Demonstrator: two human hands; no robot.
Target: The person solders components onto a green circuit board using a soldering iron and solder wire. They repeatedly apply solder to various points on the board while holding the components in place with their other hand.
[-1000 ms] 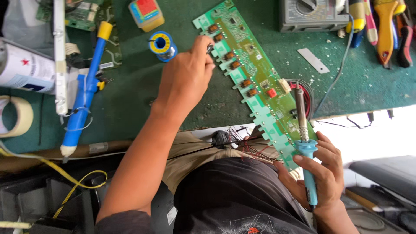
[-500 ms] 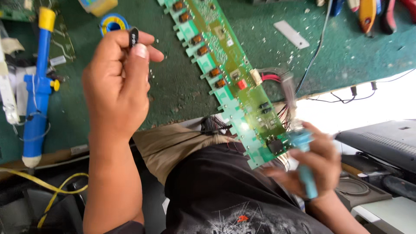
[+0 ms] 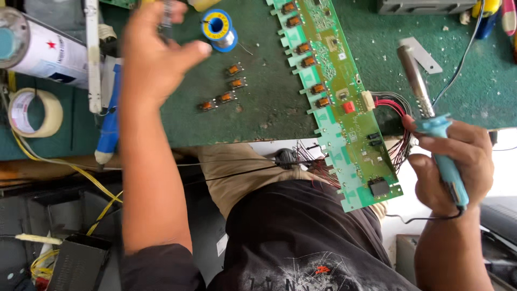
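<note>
Soldering iron (image 3: pixel 431 124), blue-handled, is gripped in the closed right hand (image 3: pixel 452 161) off the desk's (image 3: pixel 258 108) near edge, tip pointing away, just right of the long green circuit board (image 3: pixel 339 97). Left hand (image 3: pixel 153 48), loosely curled, pinches something small and blurred near the far edge.

A white cylindrical can (image 3: pixel 40 49) lies on its side at about ten o'clock, at the top left corner of the green mat. Its paper label is white with a small red star and a dark blue patch towards its lower edge, plus lines of dark print. On the long green circuit board (image 3: pixel 344 108), at about one o'clock, sits a tiny square white sticker (image 3: pixel 341 56). No signs or screens show.
</note>
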